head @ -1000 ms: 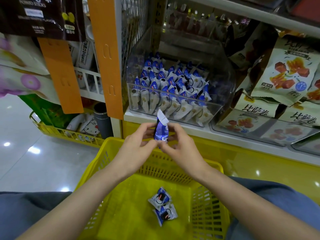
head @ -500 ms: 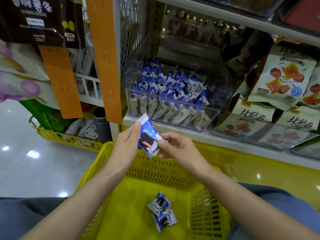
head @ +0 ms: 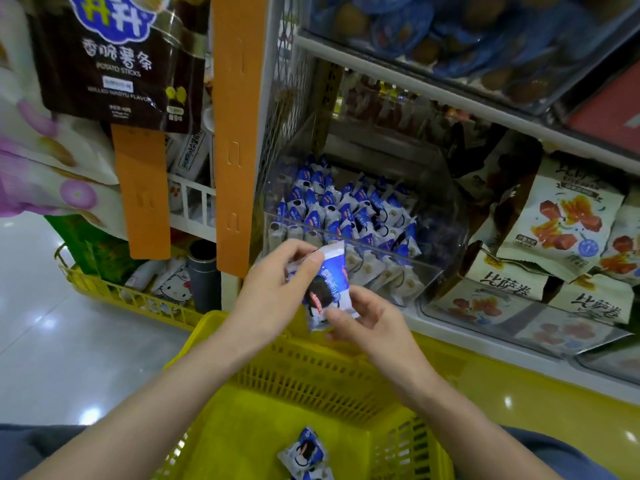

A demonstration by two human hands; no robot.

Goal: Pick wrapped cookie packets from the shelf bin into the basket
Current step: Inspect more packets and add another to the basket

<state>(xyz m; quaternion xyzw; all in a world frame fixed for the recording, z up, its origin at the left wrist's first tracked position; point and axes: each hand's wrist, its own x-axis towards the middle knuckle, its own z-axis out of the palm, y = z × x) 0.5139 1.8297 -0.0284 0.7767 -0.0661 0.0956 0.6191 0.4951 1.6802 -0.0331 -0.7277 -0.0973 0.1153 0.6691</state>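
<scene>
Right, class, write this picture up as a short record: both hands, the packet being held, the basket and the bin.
Left hand: pinches held packet, thumb on its front
Right hand: pinches its lower edge
Basket: yellow, below the hands, loose packets inside
Bin: clear, on shelf, holds many stocked packets

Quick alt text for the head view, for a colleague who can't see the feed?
The left hand and right hand together hold one blue-and-white wrapped cookie packet above the far rim of a yellow basket, in front of a clear shelf bin full of matching packets. Loose packets lie on the basket floor.
</scene>
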